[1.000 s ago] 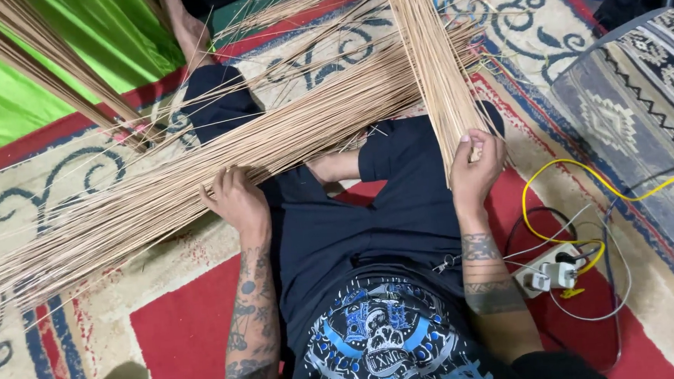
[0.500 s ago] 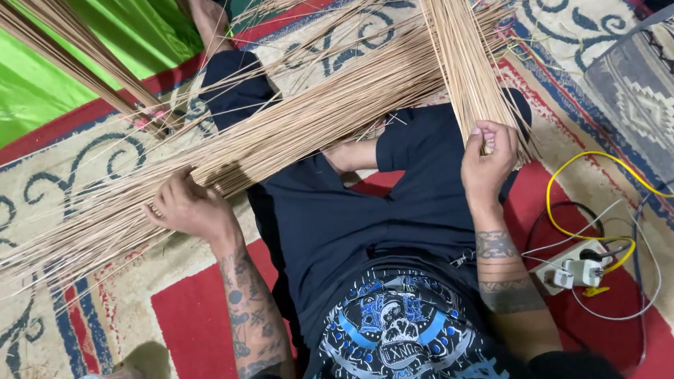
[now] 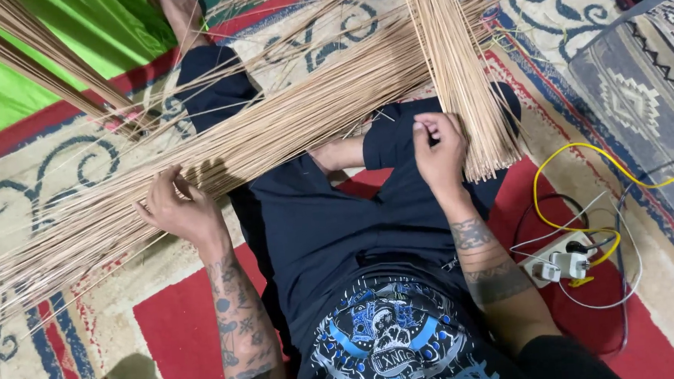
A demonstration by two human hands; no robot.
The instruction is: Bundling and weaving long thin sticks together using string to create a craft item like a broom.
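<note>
A long bundle of thin tan reed sticks (image 3: pixel 272 131) lies slantwise across my lap and the carpet. A second bundle of the same sticks (image 3: pixel 457 68) runs up from my right knee. My left hand (image 3: pixel 178 209) rests with spread fingers on the lower edge of the slanting bundle, left of my leg. My right hand (image 3: pixel 439 149) is curled at the near end of the upright bundle, fingertips pinching a few sticks. Dark trousers (image 3: pixel 331 220) and a printed shirt (image 3: pixel 391 340) fill the foreground.
A white power strip (image 3: pixel 564 262) with plugs, a yellow cable (image 3: pixel 582 169) and white wires lies on the red carpet to the right. A grey patterned rug (image 3: pixel 647 96) is at far right. Green cloth (image 3: pixel 53 58) and more sticks (image 3: pixel 46 66) lie at upper left.
My left hand has slid to the left along the slanting bundle, away from my leg. My right hand stays at the end of the upright bundle.
</note>
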